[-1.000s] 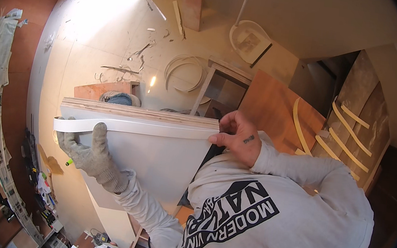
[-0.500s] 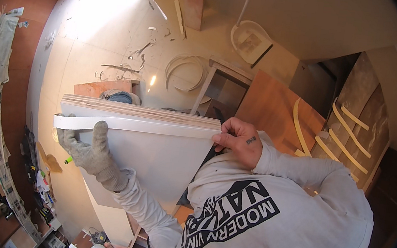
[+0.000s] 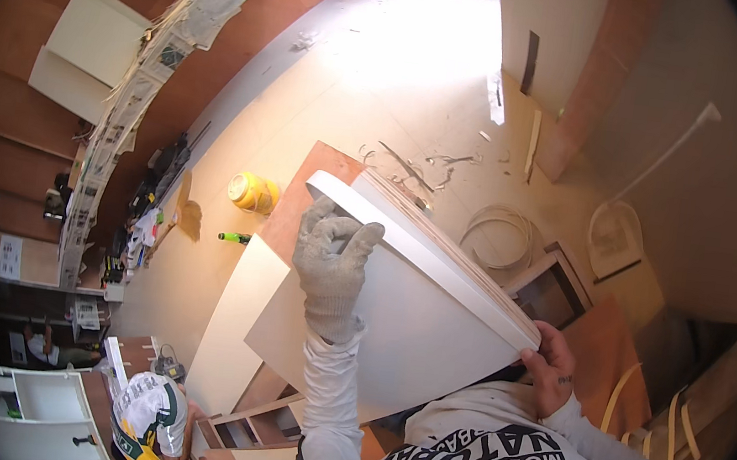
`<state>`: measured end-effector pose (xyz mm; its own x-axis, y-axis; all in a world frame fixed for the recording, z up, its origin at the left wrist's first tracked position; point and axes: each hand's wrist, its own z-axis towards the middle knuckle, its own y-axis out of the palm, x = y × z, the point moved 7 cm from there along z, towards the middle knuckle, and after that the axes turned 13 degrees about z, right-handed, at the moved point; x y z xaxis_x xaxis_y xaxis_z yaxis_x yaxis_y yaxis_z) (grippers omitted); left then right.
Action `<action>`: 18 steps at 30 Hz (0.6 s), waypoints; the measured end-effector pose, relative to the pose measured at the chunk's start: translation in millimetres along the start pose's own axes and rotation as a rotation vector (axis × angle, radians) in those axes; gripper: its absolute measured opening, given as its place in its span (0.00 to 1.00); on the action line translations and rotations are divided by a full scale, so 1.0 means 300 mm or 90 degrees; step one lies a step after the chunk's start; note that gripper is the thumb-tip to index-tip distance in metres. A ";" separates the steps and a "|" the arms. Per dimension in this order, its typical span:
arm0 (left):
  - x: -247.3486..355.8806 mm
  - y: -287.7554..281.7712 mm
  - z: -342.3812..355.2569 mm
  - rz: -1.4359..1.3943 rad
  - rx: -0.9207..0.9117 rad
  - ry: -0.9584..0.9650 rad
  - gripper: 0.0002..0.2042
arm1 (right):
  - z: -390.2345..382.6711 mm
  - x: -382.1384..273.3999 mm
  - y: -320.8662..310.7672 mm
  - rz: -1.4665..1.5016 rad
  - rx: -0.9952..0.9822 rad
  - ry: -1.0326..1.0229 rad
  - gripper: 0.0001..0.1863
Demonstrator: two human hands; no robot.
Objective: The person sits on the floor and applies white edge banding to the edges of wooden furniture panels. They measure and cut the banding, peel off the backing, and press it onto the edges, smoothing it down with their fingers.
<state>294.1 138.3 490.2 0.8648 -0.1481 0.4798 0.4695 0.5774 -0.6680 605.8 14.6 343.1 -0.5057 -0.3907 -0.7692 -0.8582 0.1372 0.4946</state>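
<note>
Working from the left of the view: the gloved left hand (image 3: 333, 267) lies flat, fingers spread, on the face of the white laminated board (image 3: 403, 326) near its upper corner, pressing rather than gripping. The board is held tilted up in front of the person, above the floor. A white edge strip (image 3: 425, 255) runs along its top edge, over visible plywood layers. At the right corner the bare right hand (image 3: 549, 367) pinches the edge and strip end. Judgement: the panel is stiff, moderately heavy and smooth-faced, so likely slippery; hold it by opposite edges. The thin strip looks flexible and easily kinked.
</note>
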 end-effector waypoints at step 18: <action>-0.055 0.086 0.343 0.190 -0.574 0.276 0.15 | -0.007 -0.013 0.012 -0.015 -0.006 -0.016 0.24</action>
<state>273.6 238.4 523.5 0.8736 -0.4763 0.1000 0.0314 -0.1500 -0.9882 604.9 14.7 348.7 -0.4879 -0.3700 -0.7906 -0.8690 0.1200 0.4801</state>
